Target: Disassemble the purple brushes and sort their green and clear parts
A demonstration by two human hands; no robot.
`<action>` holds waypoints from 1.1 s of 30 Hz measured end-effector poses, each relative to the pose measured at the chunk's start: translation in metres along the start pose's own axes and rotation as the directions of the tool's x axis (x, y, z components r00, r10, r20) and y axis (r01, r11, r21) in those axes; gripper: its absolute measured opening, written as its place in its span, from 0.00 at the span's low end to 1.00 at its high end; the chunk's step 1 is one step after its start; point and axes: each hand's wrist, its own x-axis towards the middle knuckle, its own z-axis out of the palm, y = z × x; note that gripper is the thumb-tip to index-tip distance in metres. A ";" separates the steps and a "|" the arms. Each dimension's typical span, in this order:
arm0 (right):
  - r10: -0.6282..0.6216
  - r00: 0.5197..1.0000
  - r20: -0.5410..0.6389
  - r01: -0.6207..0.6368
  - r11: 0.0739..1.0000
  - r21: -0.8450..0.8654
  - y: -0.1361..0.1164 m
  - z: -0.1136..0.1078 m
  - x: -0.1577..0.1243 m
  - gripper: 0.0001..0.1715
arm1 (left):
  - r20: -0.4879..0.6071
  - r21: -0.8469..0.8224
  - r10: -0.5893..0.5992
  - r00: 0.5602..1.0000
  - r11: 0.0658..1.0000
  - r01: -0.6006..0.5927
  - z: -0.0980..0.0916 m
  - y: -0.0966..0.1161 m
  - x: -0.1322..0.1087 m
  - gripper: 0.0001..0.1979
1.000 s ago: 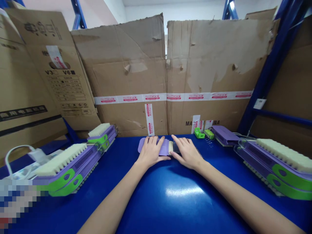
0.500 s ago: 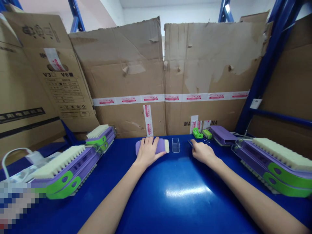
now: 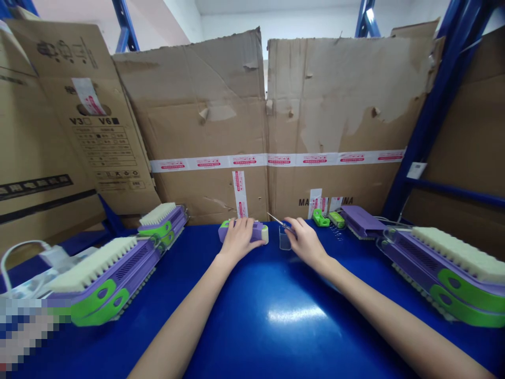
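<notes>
My left hand (image 3: pixel 238 239) lies over a purple-and-green plastic unit (image 3: pixel 256 229) at the table's back edge. Its fingers lap over the top, and the thumb is against the cream right end. My right hand (image 3: pixel 306 238) is closed around a slim pointed metal tool (image 3: pixel 281 221), whose kind I cannot make out. The tip points up and left, towards the unit, with a gap between them. A small clear plastic box (image 3: pixel 284 242) stands between the hands, partly behind the right one.
Finished-looking purple-and-green units with cream bristle pads stand on the left (image 3: pixel 98 263) and right (image 3: pixel 453 268). At the back right are a green part (image 3: pixel 321 218), a small yellow-green block (image 3: pixel 336 219), small metal bits (image 3: pixel 338 233) and a purple shell (image 3: pixel 363 221). Cardboard (image 3: pixel 205 131) walls the back.
My right hand has moved left with the tool to beside the clear box. Under my left hand the unit has been turned, so its green end and vented side now show.
</notes>
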 end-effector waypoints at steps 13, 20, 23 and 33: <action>0.203 0.968 -0.148 -0.142 0.928 0.343 0.008 0.005 0.012 0.09 | 0.200 -0.106 -0.125 0.972 0.983 0.149 -0.004 0.004 0.033 0.28; 0.103 0.984 -0.142 -0.046 0.933 0.358 -0.005 -0.018 0.009 0.07 | 0.196 -0.289 -0.069 0.978 0.949 0.125 -0.009 0.000 0.025 0.17; 0.096 0.983 -0.154 -0.032 0.926 0.376 -0.008 -0.022 0.009 0.07 | 0.192 -0.313 -0.071 0.979 0.941 0.130 -0.012 0.000 0.024 0.18; 0.089 0.993 -0.076 -0.056 0.930 0.362 -0.008 -0.015 0.006 0.11 | 0.211 -0.345 -0.043 0.977 0.931 0.116 -0.011 0.001 0.024 0.15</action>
